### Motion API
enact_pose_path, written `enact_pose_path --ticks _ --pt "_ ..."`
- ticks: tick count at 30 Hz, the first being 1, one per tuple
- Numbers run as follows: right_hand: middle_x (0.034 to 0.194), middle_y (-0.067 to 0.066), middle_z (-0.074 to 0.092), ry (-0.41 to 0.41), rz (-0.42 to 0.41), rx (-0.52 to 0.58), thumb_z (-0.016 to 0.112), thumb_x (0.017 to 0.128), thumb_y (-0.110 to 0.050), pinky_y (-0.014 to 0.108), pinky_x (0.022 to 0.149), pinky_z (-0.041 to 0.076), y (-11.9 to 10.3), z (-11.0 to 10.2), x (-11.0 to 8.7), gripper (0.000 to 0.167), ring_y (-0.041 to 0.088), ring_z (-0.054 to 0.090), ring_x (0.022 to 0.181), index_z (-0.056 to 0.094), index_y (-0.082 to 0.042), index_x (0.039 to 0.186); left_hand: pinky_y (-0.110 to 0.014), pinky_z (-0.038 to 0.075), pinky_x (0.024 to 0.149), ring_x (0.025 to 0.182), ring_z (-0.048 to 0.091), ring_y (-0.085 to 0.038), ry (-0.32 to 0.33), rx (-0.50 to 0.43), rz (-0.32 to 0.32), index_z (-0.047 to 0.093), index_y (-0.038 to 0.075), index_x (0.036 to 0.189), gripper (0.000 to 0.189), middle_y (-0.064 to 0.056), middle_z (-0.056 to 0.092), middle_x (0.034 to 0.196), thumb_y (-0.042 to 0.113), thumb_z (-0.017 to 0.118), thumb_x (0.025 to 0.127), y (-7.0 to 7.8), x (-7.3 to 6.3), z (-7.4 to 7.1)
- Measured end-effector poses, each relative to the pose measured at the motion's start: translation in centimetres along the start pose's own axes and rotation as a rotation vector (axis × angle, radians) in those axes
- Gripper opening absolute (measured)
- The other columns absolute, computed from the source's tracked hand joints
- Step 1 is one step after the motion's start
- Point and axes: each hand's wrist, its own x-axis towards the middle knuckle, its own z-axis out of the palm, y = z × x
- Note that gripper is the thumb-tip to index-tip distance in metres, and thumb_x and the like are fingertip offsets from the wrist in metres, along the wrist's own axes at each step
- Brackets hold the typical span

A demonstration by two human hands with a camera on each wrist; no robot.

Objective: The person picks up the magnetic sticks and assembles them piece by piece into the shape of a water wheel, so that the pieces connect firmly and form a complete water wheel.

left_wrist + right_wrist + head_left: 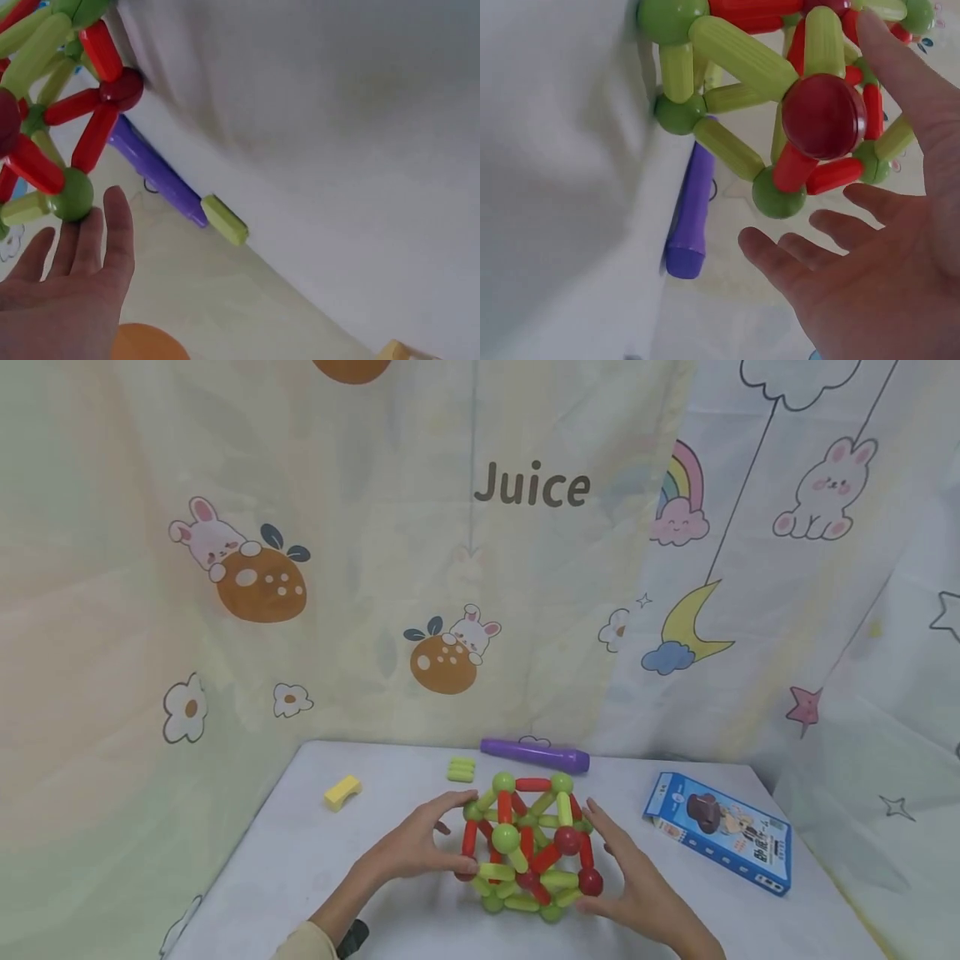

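A cage-like frame of magnetic sticks and balls [528, 878], in red and yellow-green, stands on the white table between both hands. My left hand [423, 839] is at its left side, thumb over a lower red ball and fingertips by an upper green ball. Those fingers stretch out nearly straight in the left wrist view, touching a green ball [72, 195]. My right hand [637, 889] spreads beside the right side. In the right wrist view its thumb overlaps the frame near a large dark red ball [823, 116], while the other fingers stand apart from it.
Behind the frame lie several yellow-green sticks [461, 769] and a purple flashlight-shaped tube [535, 755] along the table's back edge. To the left is a yellow arch block [342, 793]. A blue printed box [723, 832] lies at right. Patterned curtains [360, 568] enclose the table.
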Motion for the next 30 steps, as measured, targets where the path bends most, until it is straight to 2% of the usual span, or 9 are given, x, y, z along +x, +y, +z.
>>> enact_pose_path --ticks 3,6,9,13,16,19,22,27,30 --pt "0.175 0.016 0.032 -0.030 -0.003 0.020 0.095 0.083 -0.038 0.060 0.109 0.050 0.3 0.2 0.4 0.116 0.046 0.039 0.155 0.025 -0.019 0.172 -0.053 0.056 0.105 0.145 0.052 -0.027 -0.021 -0.035 0.024 0.045 0.017 0.164 0.083 -0.004 0.052 0.163 0.034 0.086 0.094 -0.3 0.7 -0.5" --pt "0.172 0.016 0.038 -0.021 0.031 0.015 0.096 0.082 -0.038 0.057 0.109 0.052 0.3 0.3 0.4 0.116 0.043 0.044 0.151 0.026 -0.019 0.172 -0.046 0.057 0.104 0.141 0.058 -0.029 0.012 -0.079 0.035 0.050 0.015 0.161 0.065 -0.007 0.060 0.156 0.031 0.075 0.103 -1.2 1.9 -1.0" --pt "0.171 0.016 0.040 -0.010 0.050 0.018 0.097 0.081 -0.037 0.056 0.108 0.053 0.3 0.2 0.4 0.116 0.042 0.045 0.150 0.026 -0.019 0.172 -0.042 0.059 0.100 0.133 0.065 -0.029 0.147 -0.081 0.010 0.061 0.010 0.151 0.046 -0.010 0.069 0.143 0.026 0.069 0.108 -2.8 3.8 -1.6" --pt "0.171 0.017 0.038 -0.013 0.048 0.037 0.096 0.082 -0.038 0.055 0.108 0.053 0.3 0.2 0.5 0.115 0.043 0.044 0.151 0.025 -0.019 0.172 -0.044 0.061 0.093 0.117 0.072 -0.029 0.371 0.003 -0.115 0.072 0.005 0.134 0.032 -0.009 0.077 0.125 0.017 0.073 0.104 -5.0 6.3 -2.2" --pt "0.171 0.017 0.038 -0.017 0.048 0.059 0.095 0.082 -0.039 0.054 0.108 0.053 0.2 0.3 0.5 0.115 0.043 0.044 0.151 0.025 -0.020 0.172 -0.044 0.062 0.090 0.111 0.073 -0.029 0.444 0.044 -0.222 0.074 0.002 0.129 0.030 -0.011 0.077 0.122 0.011 0.075 0.100 -6.6 7.9 -2.5" --pt "0.172 0.017 0.037 -0.024 0.032 0.068 0.095 0.083 -0.040 0.053 0.107 0.054 0.3 0.4 0.6 0.115 0.044 0.043 0.151 0.025 -0.020 0.172 -0.043 0.062 0.088 0.107 0.072 -0.028 0.460 0.076 -0.308 0.075 0.001 0.126 0.029 -0.014 0.076 0.123 0.008 0.075 0.098 -7.9 9.2 -2.5" --pt "0.172 0.018 0.036 -0.031 -0.003 0.070 0.093 0.085 -0.040 0.053 0.107 0.054 0.4 0.6 0.6 0.114 0.046 0.042 0.151 0.023 -0.019 0.172 -0.047 0.060 0.091 0.106 0.071 -0.031 0.462 0.142 -0.330 0.077 0.000 0.121 0.027 -0.015 0.076 0.120 0.003 0.075 0.094 -9.0 10.0 -2.4" --pt "0.173 0.018 0.034 -0.037 -0.016 0.084 0.093 0.086 -0.039 0.057 0.106 0.053 0.6 0.8 0.7 0.113 0.048 0.040 0.152 0.023 -0.019 0.172 -0.055 0.056 0.100 0.113 0.071 -0.037 0.454 0.289 -0.280 0.080 -0.002 0.114 0.026 -0.016 0.079 0.111 -0.002 0.076 0.089 -9.8 10.8 -1.9" --pt "0.172 0.019 0.035 -0.036 0.007 0.087 0.093 0.085 -0.039 0.057 0.106 0.053 0.7 0.7 0.9 0.114 0.048 0.041 0.151 0.023 -0.018 0.172 -0.053 0.058 0.095 0.107 0.072 -0.035 0.440 0.380 -0.265 0.080 -0.001 0.112 0.023 -0.014 0.078 0.107 0.000 0.081 0.089 -9.7 11.2 -1.4"
